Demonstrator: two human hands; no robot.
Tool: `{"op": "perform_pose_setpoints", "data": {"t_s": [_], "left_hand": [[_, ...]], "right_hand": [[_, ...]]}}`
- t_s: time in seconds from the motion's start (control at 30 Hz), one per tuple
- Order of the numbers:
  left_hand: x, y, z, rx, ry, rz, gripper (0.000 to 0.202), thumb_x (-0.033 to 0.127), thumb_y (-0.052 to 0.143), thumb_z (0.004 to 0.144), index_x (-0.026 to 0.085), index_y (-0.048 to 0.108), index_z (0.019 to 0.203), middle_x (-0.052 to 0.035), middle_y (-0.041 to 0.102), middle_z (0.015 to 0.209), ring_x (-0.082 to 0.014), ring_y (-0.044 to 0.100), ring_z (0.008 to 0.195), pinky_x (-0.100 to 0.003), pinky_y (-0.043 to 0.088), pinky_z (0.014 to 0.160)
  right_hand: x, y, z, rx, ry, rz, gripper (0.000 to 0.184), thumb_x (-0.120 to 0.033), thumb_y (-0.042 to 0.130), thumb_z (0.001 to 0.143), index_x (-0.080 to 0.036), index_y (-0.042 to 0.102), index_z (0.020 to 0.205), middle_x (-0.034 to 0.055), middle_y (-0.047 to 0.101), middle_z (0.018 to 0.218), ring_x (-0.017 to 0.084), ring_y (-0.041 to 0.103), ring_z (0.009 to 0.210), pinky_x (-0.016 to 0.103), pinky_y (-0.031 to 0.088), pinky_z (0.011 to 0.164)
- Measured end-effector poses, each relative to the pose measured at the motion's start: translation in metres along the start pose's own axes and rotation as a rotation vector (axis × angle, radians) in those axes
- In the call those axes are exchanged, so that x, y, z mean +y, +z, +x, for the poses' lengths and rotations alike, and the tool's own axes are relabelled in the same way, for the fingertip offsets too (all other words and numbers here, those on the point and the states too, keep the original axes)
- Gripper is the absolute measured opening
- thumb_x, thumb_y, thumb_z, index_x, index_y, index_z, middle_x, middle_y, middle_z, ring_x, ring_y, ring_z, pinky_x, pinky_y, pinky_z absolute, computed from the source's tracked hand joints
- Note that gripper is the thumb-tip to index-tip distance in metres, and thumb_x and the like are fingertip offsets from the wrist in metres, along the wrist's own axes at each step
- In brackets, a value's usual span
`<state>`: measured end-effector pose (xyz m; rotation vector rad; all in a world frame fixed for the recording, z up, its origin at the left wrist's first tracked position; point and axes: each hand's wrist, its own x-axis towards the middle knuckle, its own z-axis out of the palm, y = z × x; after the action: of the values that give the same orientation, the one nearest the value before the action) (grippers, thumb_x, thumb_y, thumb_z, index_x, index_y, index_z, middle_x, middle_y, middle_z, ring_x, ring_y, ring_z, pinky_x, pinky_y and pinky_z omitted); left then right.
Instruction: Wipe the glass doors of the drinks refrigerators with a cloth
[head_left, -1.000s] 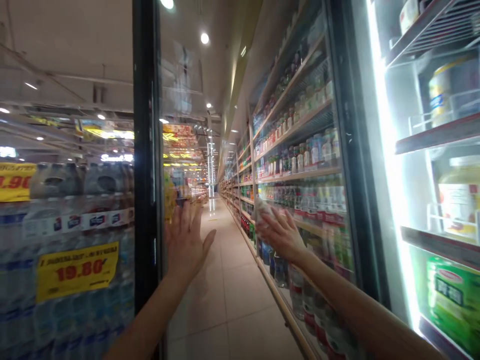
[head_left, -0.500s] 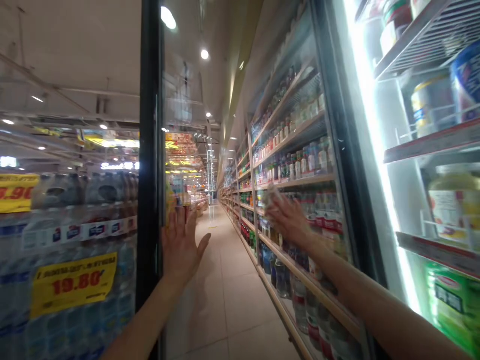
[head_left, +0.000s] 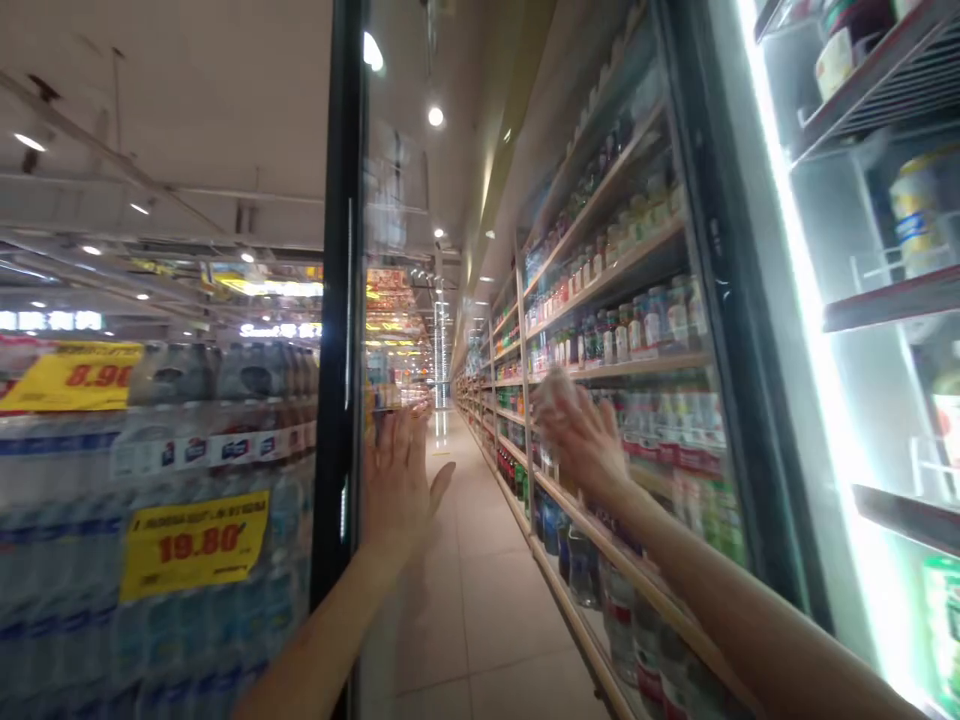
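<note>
An open cooler door with a black frame [head_left: 341,250] and a large glass pane stands in front of me. My left hand [head_left: 399,490] lies flat with fingers spread against the pane, beside the frame's left upright. Further right, my right hand [head_left: 589,435] presses a crumpled pale cloth [head_left: 553,400] to the glass. The cloth is blurred, and its far side is hidden by the fingers.
At right, the lit cooler's shelves [head_left: 892,300] carry drinks. Stacked water packs [head_left: 217,450] with yellow price signs [head_left: 196,545] stand at left. Bottle-filled shelves [head_left: 622,340] and a tiled floor [head_left: 465,600] appear in the pane.
My view has turned left, so the door and stacked bottles appear further right. My right hand and the cloth have slid slightly left across the glass. The left hand stays by the frame.
</note>
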<state>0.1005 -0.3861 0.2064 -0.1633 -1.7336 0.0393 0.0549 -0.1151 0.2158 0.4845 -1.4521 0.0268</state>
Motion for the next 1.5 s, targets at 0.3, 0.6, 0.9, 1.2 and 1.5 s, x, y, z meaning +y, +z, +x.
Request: {"op": "perform_pose_setpoints", "data": {"t_s": [0.3,0.6,0.9,1.2,1.5], "left_hand": [[-0.003,-0.004,-0.002,-0.057,-0.001,-0.007,0.060,0.044,0.042,0.086,0.014,0.032,0.138,-0.0126,0.026,0.148,-0.0284,0.017,0.138,-0.049,0.016,0.110],[-0.010,-0.013,0.038,-0.066,-0.020,-0.035,0.061,0.044,0.041,0.086,0.013,0.032,0.137,-0.0142,0.019,0.150,-0.0294,0.015,0.139,-0.050,0.016,0.110],[0.007,-0.007,0.054,-0.037,0.035,0.004,0.058,0.046,0.042,0.085,0.016,0.039,0.134,-0.0138,0.026,0.148,-0.0304,0.017,0.138,-0.051,0.021,0.108],[0.001,-0.011,0.059,-0.028,0.051,0.020,0.059,0.046,0.043,0.084,0.013,0.041,0.133,-0.0146,0.029,0.146,-0.0308,0.017,0.138,-0.052,0.018,0.108],[-0.011,-0.021,0.071,-0.066,0.026,0.049,0.057,0.043,0.043,0.085,0.014,0.040,0.134,-0.0165,0.029,0.146,-0.0335,0.022,0.136,-0.051,0.025,0.105]], "right_hand": [[-0.036,0.015,0.024,-0.118,-0.216,0.082,0.035,-0.027,0.048,0.085,-0.035,0.056,0.118,-0.0013,0.045,0.138,0.023,0.025,0.135,0.049,0.016,0.109],[0.051,-0.007,0.016,0.059,0.600,-0.096,0.043,-0.027,0.037,0.086,-0.022,0.050,0.127,0.0107,0.033,0.145,0.033,0.025,0.133,0.057,0.025,0.100],[0.089,-0.015,0.015,0.070,0.632,-0.106,0.041,-0.031,0.037,0.086,-0.026,0.054,0.123,0.0076,0.040,0.141,0.029,0.032,0.130,0.056,0.027,0.101],[0.032,0.004,0.068,-0.122,-0.119,0.012,0.031,-0.035,0.046,0.086,-0.034,0.060,0.113,-0.0023,0.048,0.135,0.023,0.033,0.130,0.045,0.029,0.104],[0.047,0.001,0.108,0.067,0.267,-0.051,0.041,-0.025,0.029,0.091,-0.018,0.054,0.122,0.0138,0.040,0.139,0.034,0.027,0.132,0.059,0.026,0.099]]}}
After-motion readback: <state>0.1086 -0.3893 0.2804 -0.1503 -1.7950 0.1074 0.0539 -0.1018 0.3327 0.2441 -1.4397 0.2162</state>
